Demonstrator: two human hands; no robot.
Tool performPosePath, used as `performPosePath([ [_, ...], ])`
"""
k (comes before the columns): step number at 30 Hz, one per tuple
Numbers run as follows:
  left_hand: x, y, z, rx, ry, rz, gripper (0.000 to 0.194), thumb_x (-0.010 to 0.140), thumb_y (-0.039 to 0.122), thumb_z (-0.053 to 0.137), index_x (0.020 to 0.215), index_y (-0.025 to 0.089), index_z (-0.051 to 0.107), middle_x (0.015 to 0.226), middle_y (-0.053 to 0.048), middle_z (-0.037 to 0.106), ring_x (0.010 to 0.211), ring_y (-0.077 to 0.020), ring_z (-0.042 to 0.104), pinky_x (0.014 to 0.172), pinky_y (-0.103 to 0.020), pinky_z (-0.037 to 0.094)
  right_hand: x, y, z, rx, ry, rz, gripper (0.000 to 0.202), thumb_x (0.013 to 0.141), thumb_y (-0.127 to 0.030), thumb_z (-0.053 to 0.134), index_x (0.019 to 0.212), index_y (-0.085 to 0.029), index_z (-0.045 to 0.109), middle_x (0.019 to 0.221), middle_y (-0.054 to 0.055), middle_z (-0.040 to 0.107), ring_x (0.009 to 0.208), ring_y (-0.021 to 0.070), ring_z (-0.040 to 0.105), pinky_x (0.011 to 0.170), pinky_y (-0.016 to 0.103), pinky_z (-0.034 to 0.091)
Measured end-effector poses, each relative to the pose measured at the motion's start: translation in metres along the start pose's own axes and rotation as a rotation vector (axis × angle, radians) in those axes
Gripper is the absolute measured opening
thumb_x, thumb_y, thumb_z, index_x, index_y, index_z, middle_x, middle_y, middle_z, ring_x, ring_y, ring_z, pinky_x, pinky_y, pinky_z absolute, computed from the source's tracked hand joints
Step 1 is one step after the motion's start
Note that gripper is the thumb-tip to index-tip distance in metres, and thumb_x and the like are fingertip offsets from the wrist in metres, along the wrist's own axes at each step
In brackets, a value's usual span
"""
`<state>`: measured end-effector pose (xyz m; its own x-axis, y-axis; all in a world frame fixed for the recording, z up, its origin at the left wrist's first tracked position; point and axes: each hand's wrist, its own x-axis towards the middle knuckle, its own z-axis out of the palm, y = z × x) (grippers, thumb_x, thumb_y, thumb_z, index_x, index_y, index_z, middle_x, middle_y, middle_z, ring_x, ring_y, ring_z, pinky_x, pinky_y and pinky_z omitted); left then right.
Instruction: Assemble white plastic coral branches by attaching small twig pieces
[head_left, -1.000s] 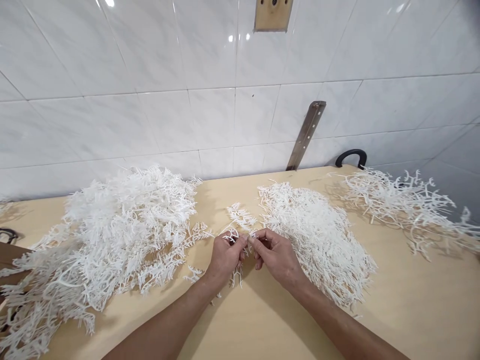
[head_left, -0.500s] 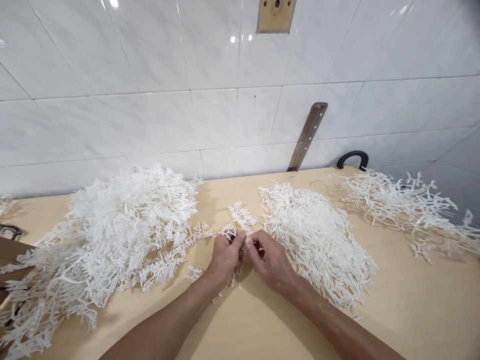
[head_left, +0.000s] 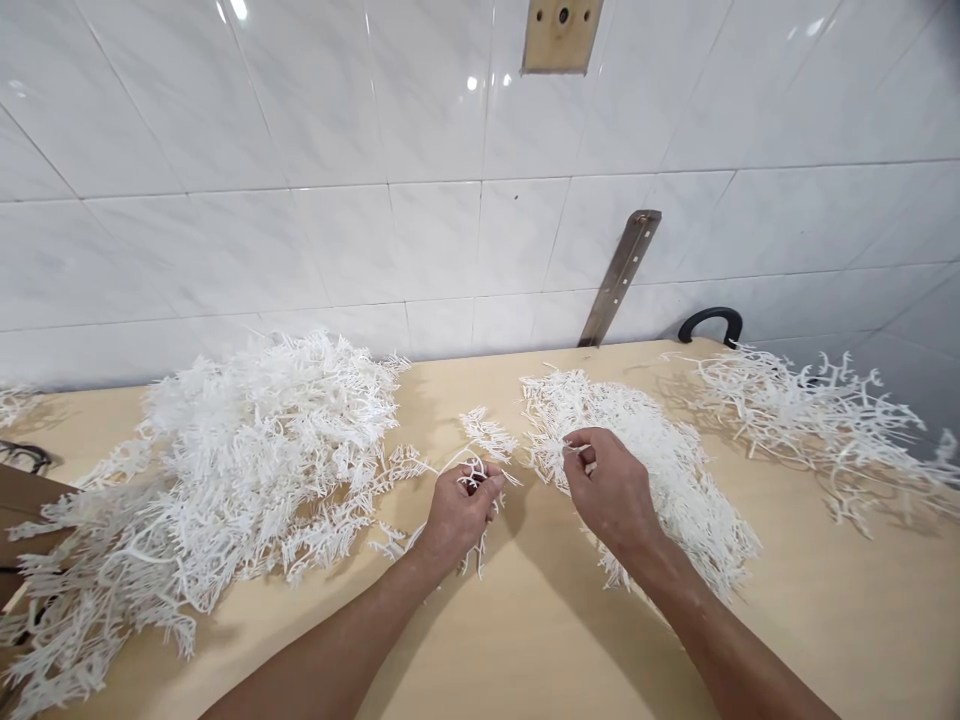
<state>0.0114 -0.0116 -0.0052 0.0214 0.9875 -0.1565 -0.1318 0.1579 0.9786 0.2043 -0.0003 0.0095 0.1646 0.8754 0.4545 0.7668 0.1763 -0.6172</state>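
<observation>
My left hand (head_left: 466, 510) is closed on a white branched plastic sprig (head_left: 478, 475), whose thin prongs stick out past the fingers and hang below them. My right hand (head_left: 609, 480) hovers at the left side of a heap of small white plastic pieces (head_left: 675, 510), thumb and forefinger pinched; what lies between the fingertips is too small to make out. Just beyond my left hand a small cluster of white prongs (head_left: 486, 432) rests on the table. A larger tangled heap of white branched sprigs (head_left: 262, 460) lies to the left, its strands reaching close to my left hand.
The pale wooden table (head_left: 510, 640) meets a tiled wall (head_left: 435, 240). Bare-looking white branches (head_left: 817, 410) spread at the right, near a black curved handle (head_left: 711, 318). A metal strip (head_left: 621, 278) leans on the wall. A brown box (head_left: 30, 505) sits at the left edge.
My right hand has moved right, away from my left hand, to over the right heap. My left hand stays near the same place, still gripping the sprig. The view shifts slightly.
</observation>
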Motion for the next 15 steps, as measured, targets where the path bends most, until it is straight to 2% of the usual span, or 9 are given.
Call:
performPosePath([
  [2, 0.0, 0.001, 0.0, -0.011, -0.001, -0.006, 0.035, 0.065, 0.043, 0.077, 0.082, 0.014, 0.067, 0.049, 0.005, 0.05, 0.042, -0.0077, 0.044, 0.042, -0.02, 0.035, 0.003, 0.003, -0.005, -0.064, 0.071, -0.089, 0.018, 0.085, -0.021, 0.049, 0.098, -0.018, 0.061, 0.106, 0.013, 0.064, 0.066, 0.017, 0.06, 0.063, 0.033, 0.049],
  [4, -0.001, 0.002, 0.0, -0.009, -0.012, -0.015, 0.035, 0.065, 0.043, 0.077, 0.083, 0.014, 0.067, 0.05, 0.005, 0.05, 0.042, -0.0076, 0.044, 0.042, -0.02, 0.035, 0.002, 0.002, -0.006, -0.043, 0.095, -0.111, 0.02, 0.086, -0.022, 0.049, 0.099, -0.018, 0.063, 0.109, 0.013, 0.064, 0.062, 0.0146, 0.058, 0.061, 0.032, 0.049],
  [6, -0.001, 0.003, 0.0, 0.011, -0.026, -0.015, 0.035, 0.067, 0.043, 0.076, 0.084, 0.013, 0.068, 0.05, 0.005, 0.05, 0.043, -0.0078, 0.044, 0.043, -0.02, 0.034, -0.003, -0.004, -0.004, 0.056, 0.013, -0.082, 0.019, 0.089, -0.027, 0.05, 0.098, -0.019, 0.066, 0.099, 0.009, 0.068, 0.06, 0.0138, 0.058, 0.059, 0.03, 0.049],
  [8, 0.0, 0.003, 0.001, 0.046, -0.034, 0.005, 0.035, 0.069, 0.043, 0.074, 0.085, 0.013, 0.068, 0.049, 0.005, 0.05, 0.042, -0.0079, 0.043, 0.043, -0.02, 0.034, -0.01, -0.012, 0.0, 0.164, -0.138, -0.054, 0.021, 0.091, -0.032, 0.053, 0.099, -0.02, 0.068, 0.09, 0.006, 0.071, 0.064, 0.0151, 0.062, 0.061, 0.029, 0.05],
  [11, 0.001, -0.001, 0.001, 0.102, -0.041, 0.048, 0.035, 0.071, 0.044, 0.072, 0.086, 0.012, 0.069, 0.051, 0.004, 0.052, 0.044, -0.0083, 0.044, 0.045, -0.021, 0.035, -0.019, -0.026, 0.006, 0.234, -0.315, -0.047, 0.022, 0.091, -0.035, 0.056, 0.097, -0.021, 0.071, 0.091, 0.004, 0.074, 0.067, 0.0157, 0.063, 0.062, 0.029, 0.051],
  [15, 0.002, -0.009, 0.0, 0.162, -0.051, 0.079, 0.035, 0.075, 0.043, 0.069, 0.088, 0.011, 0.07, 0.054, 0.002, 0.054, 0.048, -0.0099, 0.047, 0.048, -0.021, 0.038, -0.023, -0.032, 0.012, 0.207, -0.363, -0.02, 0.018, 0.09, -0.032, 0.057, 0.089, -0.023, 0.073, 0.085, 0.001, 0.075, 0.067, 0.0161, 0.064, 0.063, 0.029, 0.049],
])
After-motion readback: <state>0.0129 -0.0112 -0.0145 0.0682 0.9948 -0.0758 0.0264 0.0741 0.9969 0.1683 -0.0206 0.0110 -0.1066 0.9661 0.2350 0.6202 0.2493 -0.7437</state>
